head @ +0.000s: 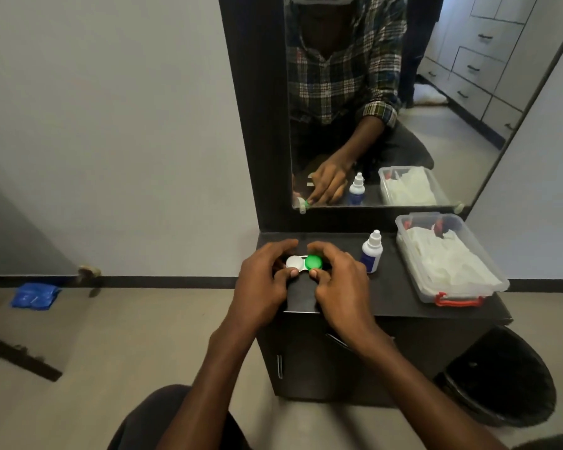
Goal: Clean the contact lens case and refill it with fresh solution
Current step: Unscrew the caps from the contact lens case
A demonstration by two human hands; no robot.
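Observation:
A contact lens case (303, 263) with one white cap and one green cap sits on the black cabinet top (390, 297) in front of a mirror. My left hand (264, 287) holds the white-cap end, thumb and fingers curled round it. My right hand (338, 280) grips the green-cap end, thumb at the cap's near edge. Both caps are on the case. A small white solution bottle (372, 252) with a blue label stands upright just right of my right hand, cap on.
A clear plastic box (449, 258) with red latches, holding white tissues, stands at the right of the cabinet top. A black bin (498, 381) stands on the floor at the lower right. A blue packet (35, 295) lies by the left wall.

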